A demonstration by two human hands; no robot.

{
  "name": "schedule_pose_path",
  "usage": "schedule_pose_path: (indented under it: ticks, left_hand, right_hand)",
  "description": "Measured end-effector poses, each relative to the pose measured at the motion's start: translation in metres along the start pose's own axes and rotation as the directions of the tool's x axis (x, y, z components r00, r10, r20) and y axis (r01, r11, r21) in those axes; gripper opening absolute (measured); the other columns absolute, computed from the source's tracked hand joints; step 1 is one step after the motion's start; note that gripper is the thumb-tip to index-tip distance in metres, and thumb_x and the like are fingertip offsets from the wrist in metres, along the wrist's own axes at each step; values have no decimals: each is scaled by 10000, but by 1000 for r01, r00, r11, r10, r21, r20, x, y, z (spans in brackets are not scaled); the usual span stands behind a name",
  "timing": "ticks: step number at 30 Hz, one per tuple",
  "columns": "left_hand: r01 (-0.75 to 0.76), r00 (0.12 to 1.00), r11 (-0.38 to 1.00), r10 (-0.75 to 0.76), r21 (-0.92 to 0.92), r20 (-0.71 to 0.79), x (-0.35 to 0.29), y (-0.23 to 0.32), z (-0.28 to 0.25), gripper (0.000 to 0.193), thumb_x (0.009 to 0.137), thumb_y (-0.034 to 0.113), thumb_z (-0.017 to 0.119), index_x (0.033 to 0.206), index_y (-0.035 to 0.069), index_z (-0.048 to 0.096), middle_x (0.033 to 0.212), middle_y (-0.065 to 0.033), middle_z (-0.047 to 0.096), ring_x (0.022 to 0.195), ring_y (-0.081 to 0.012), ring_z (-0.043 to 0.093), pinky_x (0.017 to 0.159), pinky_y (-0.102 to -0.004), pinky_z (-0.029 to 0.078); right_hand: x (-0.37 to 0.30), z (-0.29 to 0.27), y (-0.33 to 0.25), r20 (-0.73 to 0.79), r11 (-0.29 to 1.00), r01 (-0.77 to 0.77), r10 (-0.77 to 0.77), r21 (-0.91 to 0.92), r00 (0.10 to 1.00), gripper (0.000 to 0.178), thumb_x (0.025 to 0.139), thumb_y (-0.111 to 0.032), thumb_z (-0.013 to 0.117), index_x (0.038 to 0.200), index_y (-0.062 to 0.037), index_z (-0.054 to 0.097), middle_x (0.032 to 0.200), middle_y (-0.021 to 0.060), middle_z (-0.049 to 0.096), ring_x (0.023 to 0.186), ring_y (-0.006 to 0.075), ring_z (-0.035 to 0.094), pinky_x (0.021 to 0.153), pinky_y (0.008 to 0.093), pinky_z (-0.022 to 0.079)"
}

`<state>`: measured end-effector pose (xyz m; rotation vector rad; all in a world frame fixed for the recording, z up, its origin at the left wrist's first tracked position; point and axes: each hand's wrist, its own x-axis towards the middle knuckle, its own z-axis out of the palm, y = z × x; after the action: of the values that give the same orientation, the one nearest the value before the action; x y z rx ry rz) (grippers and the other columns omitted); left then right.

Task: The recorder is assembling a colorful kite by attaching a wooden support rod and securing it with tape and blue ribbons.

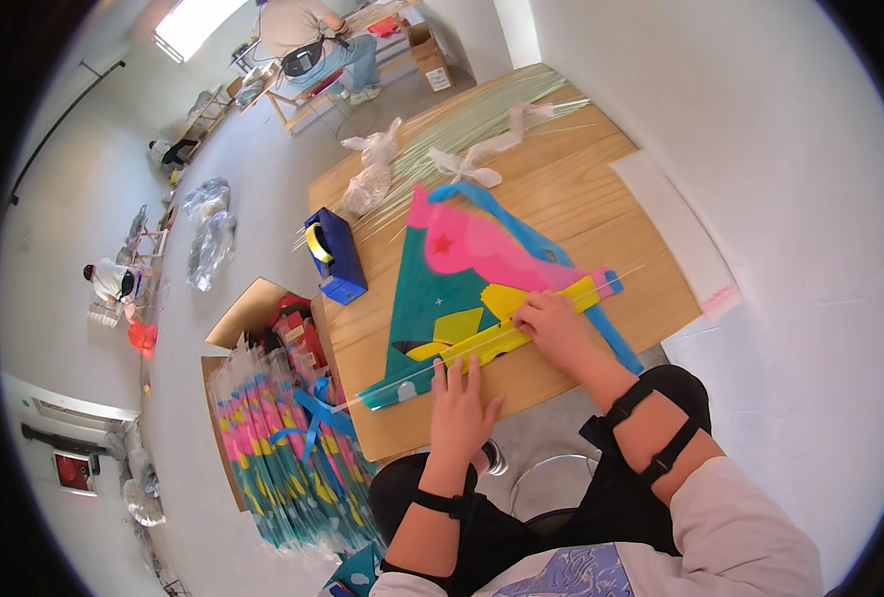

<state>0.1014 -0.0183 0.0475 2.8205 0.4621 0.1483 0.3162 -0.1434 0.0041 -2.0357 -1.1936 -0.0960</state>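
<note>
A triangular fabric kite [442, 269] in teal, pink and yellow lies on the wooden table. A thin clear rod [616, 280] runs along its near edge, sticking out past both ends. With fingers spread and thumb apart, my left hand [462, 410] rests its fingertips on that edge, close to the teal corner. My right hand [556, 333] has bent fingers closed on the yellow part of the edge, at the rod; its fingertips are partly hidden. A blue ribbon tail [516, 229] stretches along the kite's far side and continues below the right corner.
Left of the kite stands a blue tape dispenser [339, 261]. Thin pale rods [501, 109] and crumpled plastic bags [370, 164] lie at the table's far end. On the left, a cardboard box [246, 320] holds several packed kites [288, 448]. Other people work farther off.
</note>
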Motion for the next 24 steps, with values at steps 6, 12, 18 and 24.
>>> schedule_pose_path:
  ticks: [6, 12, 18, 24]
  left_hand:
    - [20, 994, 961, -49, -276, -100, 0, -17, 3, 612, 974, 254, 754, 1488, -16, 560, 1474, -310, 522, 1484, -572, 390, 1235, -565, 362]
    - [8, 989, 963, -47, -269, -137, -4, -23, 0, 370, 996, 204, 720, 1311, 9, 716, 1372, -269, 576, 1416, -516, 464, 1169, -544, 428]
    - [67, 989, 998, -69, -17, -134, -6, -8, -12, 391, 959, 274, 754, 1318, 117, 756, 1287, -185, 608, 1282, -392, 547, 1066, -493, 452]
    - [60, 966, 997, -44, 54, -254, -12, -8, -7, 407, 953, 272, 754, 1340, 143, 753, 1403, -157, 606, 1342, -378, 531, 1131, -514, 406]
  right_hand:
    - [3, -7, -1, -1, 996, -35, 35, 78, 999, 45, 880, -123, 749, 913, -119, 717, 975, 48, 663, 1024, 318, 624, 922, 463, 472]
    - [7, -13, -8, 77, 994, -70, 64, 80, 995, 43, 901, -88, 734, 930, -84, 702, 1006, 84, 666, 1061, 341, 618, 943, 457, 464]
    - [9, -16, -1, 92, 993, -72, 64, 95, 994, 34, 866, -118, 768, 891, -118, 744, 976, 56, 667, 1029, 320, 622, 905, 478, 477]
    - [9, -16, -1, 110, 993, -51, 40, 105, 993, 14, 863, -132, 774, 867, -119, 771, 973, 61, 667, 1028, 325, 624, 896, 477, 484]
